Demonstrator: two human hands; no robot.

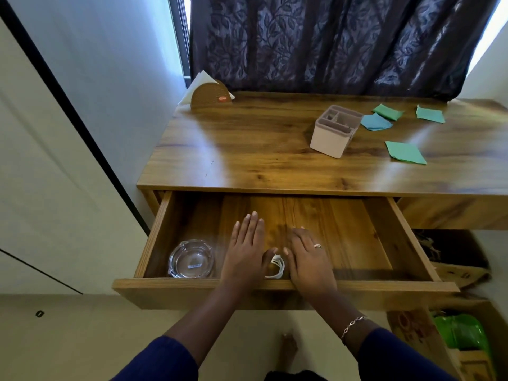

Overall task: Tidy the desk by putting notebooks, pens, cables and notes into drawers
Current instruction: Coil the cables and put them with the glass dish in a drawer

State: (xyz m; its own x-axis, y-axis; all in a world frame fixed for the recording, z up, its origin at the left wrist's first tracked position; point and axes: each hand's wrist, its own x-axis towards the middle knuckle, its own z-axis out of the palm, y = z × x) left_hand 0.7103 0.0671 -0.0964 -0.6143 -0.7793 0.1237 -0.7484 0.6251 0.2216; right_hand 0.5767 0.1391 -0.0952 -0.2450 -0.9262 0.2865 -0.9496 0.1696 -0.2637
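The desk's wooden drawer [357, 243] is pulled out below the desktop. Both my hands are inside it with straight fingers, palms down. My left hand [246, 254] and my right hand [309, 259] lie on either side of a coiled white cable [276, 266] near the drawer's front wall; neither grips it. On the desk lie green notes [405, 152], [430, 114], [387, 111] and a blue note [375, 122].
A glass ashtray [191, 259] sits in the drawer's front left corner. On the desk [247, 149] stand a beige pen organiser [335, 130] and a brown napkin holder [210, 94]. A dark curtain hangs behind. Shelves with a green item [461, 331] are lower right.
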